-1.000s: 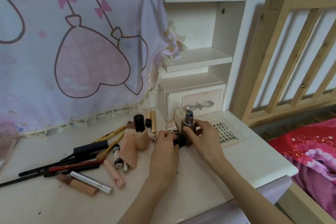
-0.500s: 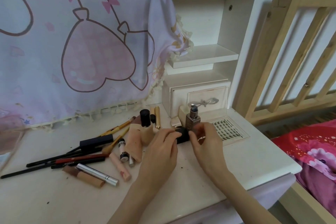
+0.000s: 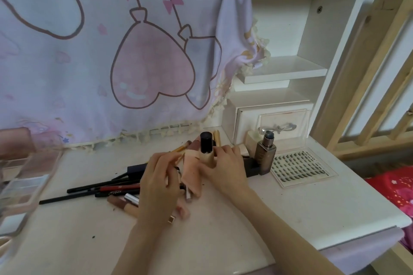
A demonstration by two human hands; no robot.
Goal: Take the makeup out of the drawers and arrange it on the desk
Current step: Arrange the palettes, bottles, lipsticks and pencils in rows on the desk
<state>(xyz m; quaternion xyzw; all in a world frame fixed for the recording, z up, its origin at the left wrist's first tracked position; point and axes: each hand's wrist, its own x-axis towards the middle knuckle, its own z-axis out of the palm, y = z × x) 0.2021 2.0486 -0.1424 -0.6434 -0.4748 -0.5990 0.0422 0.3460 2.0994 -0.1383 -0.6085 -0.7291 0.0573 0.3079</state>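
Right hand (image 3: 225,166) round black-capped bottle (image 3: 206,148)

Both hands work among makeup on the white tabletop (image 3: 290,219). The right hand (image 3: 225,163) curls its fingers round an upright beige bottle (image 3: 206,152) with a black cap. The left hand (image 3: 159,182) rests over tubes beside dark pencils (image 3: 100,187). A lash tray (image 3: 301,166) lies to the right.

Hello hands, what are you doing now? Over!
Right hand grips beige bottle with black cap. Left hand curled over peach squeeze tube. Black pencils piled close by.
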